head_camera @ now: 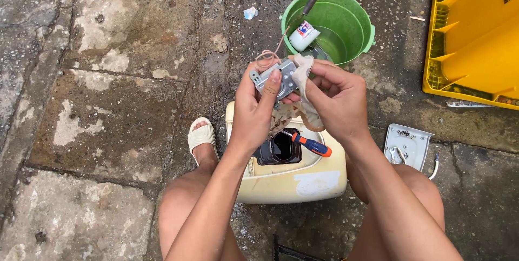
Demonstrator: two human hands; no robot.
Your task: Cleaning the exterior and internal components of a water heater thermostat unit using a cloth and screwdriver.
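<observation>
1. the left hand (254, 107) is closed around a small grey metal part (275, 77), thumb pressed on its face, held up above the cream appliance casing (294, 177).
2. the right hand (338, 101) pinches a dirty cloth (304, 85) against the part's side, fingers curled.
3. the step looks like wiping the removed part clean; thin wires (267, 55) loop off its top.
4. a screwdriver (311, 145) with an orange handle rests on the casing by its dark opening.
5. a green bucket (346, 23) stands just beyond.
6. next likely calls for turning the part to reach unwiped faces, minding the wires.
</observation>
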